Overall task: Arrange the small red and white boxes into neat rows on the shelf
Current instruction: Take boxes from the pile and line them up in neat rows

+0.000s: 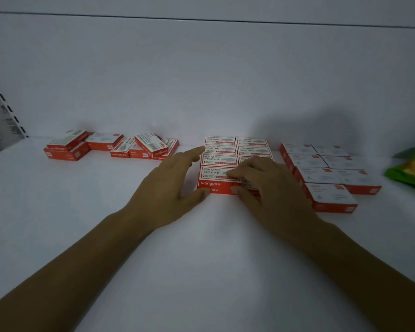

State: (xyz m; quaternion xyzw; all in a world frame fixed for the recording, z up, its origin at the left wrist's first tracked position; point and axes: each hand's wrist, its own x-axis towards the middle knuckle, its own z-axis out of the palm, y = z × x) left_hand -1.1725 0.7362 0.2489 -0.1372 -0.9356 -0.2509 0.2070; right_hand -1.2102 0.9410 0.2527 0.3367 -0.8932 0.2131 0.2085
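White shelf (106,236), dim light, view from above and near side. Centre block (219,150) of red & white boxes sits mid-shelf, far end against the back wall (201,80): 2 columns side by side, approx. 4 boxes deep, lids up, printed "wengu 24/6", edges lined up; near part of the right column is hidden under the fingers. Near box (213,184) is the front one of the left column, red face toward the camera. Left hand (170,185) lies w/ fingers straight & spread loosely along the left side of the block, index reaching far toward the 2nd-from-back box, thumb tip touching the near-left corner of the near box; nothing grasped, just laid against it. Right hand (271,188) comes in from the near right, fingers curled over the top of the near box w/ tips on its lid, thumb pressed on its red front face, so the box is pinched betw. thumb & fingers; box stays flat on the shelf. Far left: loose pile (149,144) of the same boxes, jumbled, some tilted, some stacked, a few on edge, well apart from the block. Right block (321,173) sits just beside the centre one w/ a narrow gap, also 2 columns, angled slightly, labels washed out. Green packet (412,168) at the right edge, partly cut off. Slotted upright (3,104) at far left.
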